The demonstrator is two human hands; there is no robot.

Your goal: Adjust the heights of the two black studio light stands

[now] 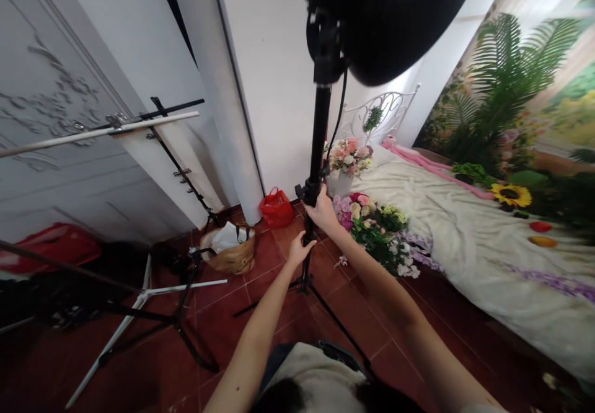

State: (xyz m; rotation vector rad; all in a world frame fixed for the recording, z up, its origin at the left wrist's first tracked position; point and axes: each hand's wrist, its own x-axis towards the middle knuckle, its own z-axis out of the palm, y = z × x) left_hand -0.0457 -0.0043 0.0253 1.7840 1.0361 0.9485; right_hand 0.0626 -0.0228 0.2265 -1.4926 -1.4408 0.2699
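Observation:
A black light stand (320,134) rises in front of me, topped by a large black lamp reflector (390,16). My right hand (321,213) is closed around the pole, just under a locking collar with a knob (304,191). Lower on the same stand, my left hand (300,249) is closed at another clamp; its far fingers are partly hidden. A cable (343,109) hangs from the lamp along the pole. The stand's legs (332,317) spread over the red floor tiles.
Right of the stand are bouquets (357,214) and a bed with a pale cover (465,245). A red bag (277,208) and a tan bag (232,255) sit by the wall. Backdrop stands (139,301) with splayed legs occupy the left side.

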